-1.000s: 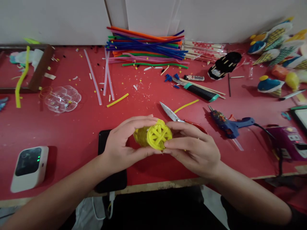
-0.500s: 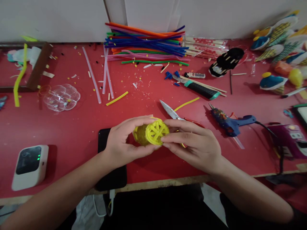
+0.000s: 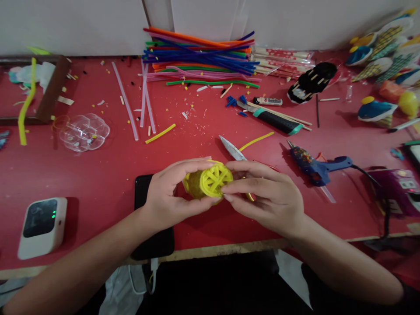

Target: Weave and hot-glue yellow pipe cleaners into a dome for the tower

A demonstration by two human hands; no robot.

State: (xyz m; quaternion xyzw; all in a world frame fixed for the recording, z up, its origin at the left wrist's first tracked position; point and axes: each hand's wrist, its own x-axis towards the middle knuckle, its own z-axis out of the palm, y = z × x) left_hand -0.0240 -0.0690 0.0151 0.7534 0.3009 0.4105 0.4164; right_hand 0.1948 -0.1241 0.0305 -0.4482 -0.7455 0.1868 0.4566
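A small yellow pipe-cleaner craft (image 3: 216, 180), rounded with a crossed lattice on its end, is held above the red table. My left hand (image 3: 177, 188) wraps around its left side, thumb below and fingers above. With thumb and fingertips, my right hand (image 3: 265, 192) pinches the lattice's right edge; whether a small piece sits between those fingertips is hidden. Just behind my right hand lie scissors (image 3: 232, 148), their handles mostly covered by it. A short yellow pipe cleaner (image 3: 256, 141) touches the area by the blades.
A glue gun (image 3: 315, 168) lies right, its cord trailing off. Colored pipe cleaners (image 3: 203, 59) are piled at the back, near a utility knife (image 3: 277, 121). A phone (image 3: 154, 240) lies under my left wrist; a white device (image 3: 42, 227) stands left, a clear flower-shaped tray (image 3: 85, 133) behind it.
The view has shifted very slightly. Both hands keep their hold on the yellow craft, and the right fingertips have moved only a little at its edge.
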